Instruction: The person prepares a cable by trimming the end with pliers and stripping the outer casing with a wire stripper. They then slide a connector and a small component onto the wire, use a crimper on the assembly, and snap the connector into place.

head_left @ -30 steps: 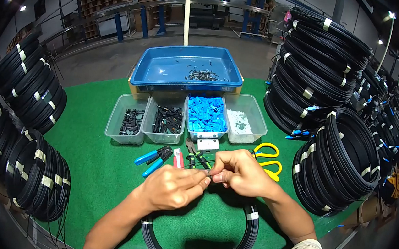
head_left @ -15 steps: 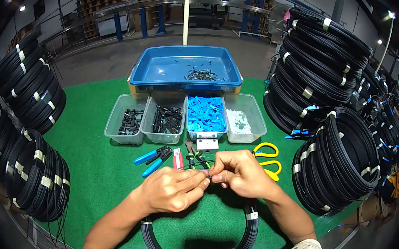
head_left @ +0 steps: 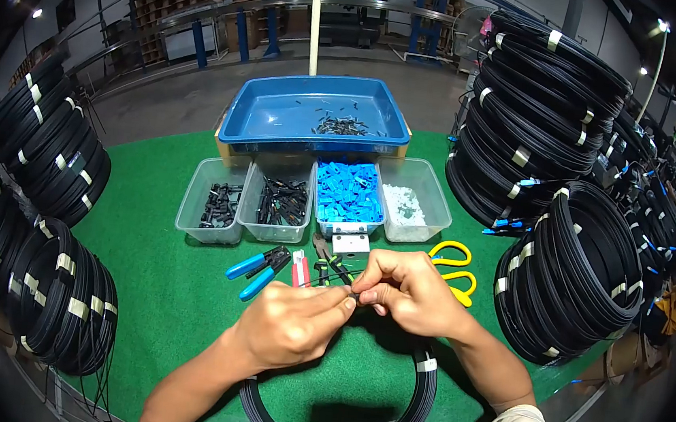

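Two hands (head_left: 345,309) — four tubs (head_left: 314,202), one coil (head_left: 418,398)

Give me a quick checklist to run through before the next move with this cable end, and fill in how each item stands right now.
1. Both hands on the work: left hand and right hand pinch a small dark piece between their fingertips. Ok.
2. Piece seated on the cable end: hidden by the fingertips. Cannot tell.
3. Cable coil lying flat on the green mat under the wrists. Ok.
4. Tools close by: blue-handled pliers and yellow scissors lie just beyond the hands. Ok.
5. Parts stocked: blue pieces fill their bin. Ok.
6. White-parts bin: only a small pile inside. Not ok.
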`<state>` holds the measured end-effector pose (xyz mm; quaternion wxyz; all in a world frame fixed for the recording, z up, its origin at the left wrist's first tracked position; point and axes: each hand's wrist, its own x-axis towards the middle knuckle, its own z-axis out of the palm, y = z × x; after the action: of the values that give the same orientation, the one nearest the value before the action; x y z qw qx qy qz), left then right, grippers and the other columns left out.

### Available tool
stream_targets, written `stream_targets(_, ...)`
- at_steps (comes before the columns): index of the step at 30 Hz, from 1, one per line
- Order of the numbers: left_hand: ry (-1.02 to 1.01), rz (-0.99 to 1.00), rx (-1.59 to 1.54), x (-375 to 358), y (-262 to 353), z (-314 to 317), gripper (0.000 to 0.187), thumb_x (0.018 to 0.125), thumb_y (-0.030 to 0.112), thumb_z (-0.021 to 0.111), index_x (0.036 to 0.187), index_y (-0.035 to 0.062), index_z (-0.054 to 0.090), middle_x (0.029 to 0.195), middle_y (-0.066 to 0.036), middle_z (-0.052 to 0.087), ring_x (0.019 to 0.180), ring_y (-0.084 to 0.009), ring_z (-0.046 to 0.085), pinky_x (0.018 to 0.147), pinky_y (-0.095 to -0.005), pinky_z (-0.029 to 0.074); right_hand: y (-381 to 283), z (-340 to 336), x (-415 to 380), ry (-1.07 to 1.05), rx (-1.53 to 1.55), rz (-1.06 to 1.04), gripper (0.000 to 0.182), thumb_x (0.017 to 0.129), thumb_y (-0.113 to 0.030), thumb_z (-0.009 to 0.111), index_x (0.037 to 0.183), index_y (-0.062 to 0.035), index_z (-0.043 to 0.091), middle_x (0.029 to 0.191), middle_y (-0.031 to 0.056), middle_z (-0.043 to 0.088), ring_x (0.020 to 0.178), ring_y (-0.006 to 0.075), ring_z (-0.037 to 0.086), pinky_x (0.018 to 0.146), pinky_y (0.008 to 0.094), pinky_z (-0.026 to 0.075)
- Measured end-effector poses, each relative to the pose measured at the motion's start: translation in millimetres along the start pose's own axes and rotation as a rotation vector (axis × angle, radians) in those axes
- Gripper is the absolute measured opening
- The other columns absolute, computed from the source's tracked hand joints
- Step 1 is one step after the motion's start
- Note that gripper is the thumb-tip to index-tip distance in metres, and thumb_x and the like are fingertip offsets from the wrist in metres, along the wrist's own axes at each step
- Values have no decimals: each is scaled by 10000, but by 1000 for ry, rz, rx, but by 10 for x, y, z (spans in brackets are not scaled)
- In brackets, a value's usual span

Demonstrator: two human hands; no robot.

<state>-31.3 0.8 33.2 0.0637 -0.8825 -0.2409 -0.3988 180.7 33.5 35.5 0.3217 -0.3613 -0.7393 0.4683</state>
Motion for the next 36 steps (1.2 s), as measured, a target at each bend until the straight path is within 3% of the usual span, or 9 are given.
stream_targets(8, 43, -788, -910, 66, -72, -167, 59, 776, -11, 785, 824, -35, 760, 764, -118, 748, 675, -95, 701, 545, -233, 554, -155, 58, -35, 182, -569, -853, 162, 764, 87, 640, 910, 38, 589, 936, 169, 661, 805, 329, 679, 676, 386, 559)
stream_targets(10, 152, -570, -763, -10, -55, -29, 66, 764, -7, 779, 818, -35, 754, 744, -135, 741, 610, -122, 704, 527, -246, 552, -138, 95, -42, 213, -560, -871, 146, 753, 102, 620, 887, 47, 597, 868, 169, 669, 753, 313, 670, 680, 371, 560)
stream_targets(15, 52, 273, 130, -47, -200, 46, 69, 767, 52, 704, 817, 6, 692, 887, -107, 704, 749, -178, 714, 528, -271, 557, -58, 28, -20, 51, -115, -132, 80, 840, 114, 645, 832, 50, 598, 842, 113, 704, 682, 112, 633, 588, 262, 501)
stream_targets(17, 74, 104, -92, -43, -282, -9, 136, 713, 14, 747, 840, -9, 705, 859, -139, 730, 685, -193, 722, 535, -277, 566, -97, 54, -11, 50, -162, -121, 83, 832, 114, 652, 837, 48, 602, 845, 121, 701, 672, 135, 643, 590, 270, 510)
stream_targets(22, 51, -834, -991, 23, -126, -125, 92, 732, 5, 799, 810, -13, 753, 788, -139, 749, 594, -115, 705, 516, -252, 541, -52, 78, 10, 246, -671, -950, 185, 705, 62, 705, 850, 39, 592, 941, 169, 662, 733, 298, 671, 633, 367, 548)
stream_targets(24, 124, -381, -515, 11, -144, -17, 112, 731, -11, 780, 832, -24, 735, 767, -134, 743, 572, -134, 700, 499, -258, 540, -53, 116, -6, 271, -651, -927, 170, 702, 102, 676, 844, 49, 598, 877, 162, 673, 711, 293, 674, 626, 362, 547)
stream_targets(26, 47, 46, 24, 8, -59, -52, 67, 736, 2, 730, 790, -1, 692, 859, -101, 735, 667, -178, 711, 514, -288, 562, 13, 126, -16, 185, -164, -430, 132, 725, 129, 633, 836, 59, 619, 782, 145, 678, 664, 239, 669, 608, 329, 536)
stream_targets(29, 31, 243, 132, -77, -208, 68, 56, 782, 47, 698, 830, 18, 693, 940, -132, 717, 805, -191, 723, 544, -290, 571, -3, 74, 8, 134, 0, -199, 94, 765, 131, 618, 818, 54, 630, 732, 147, 678, 653, 205, 669, 601, 328, 522)
stream_targets(36, 63, -683, -719, 23, -131, -117, 114, 711, -36, 796, 819, -19, 762, 809, -122, 756, 542, -135, 688, 500, -262, 540, -38, 83, 26, 282, -653, -940, 143, 728, 65, 676, 845, 32, 599, 915, 150, 662, 736, 294, 670, 623, 361, 537)
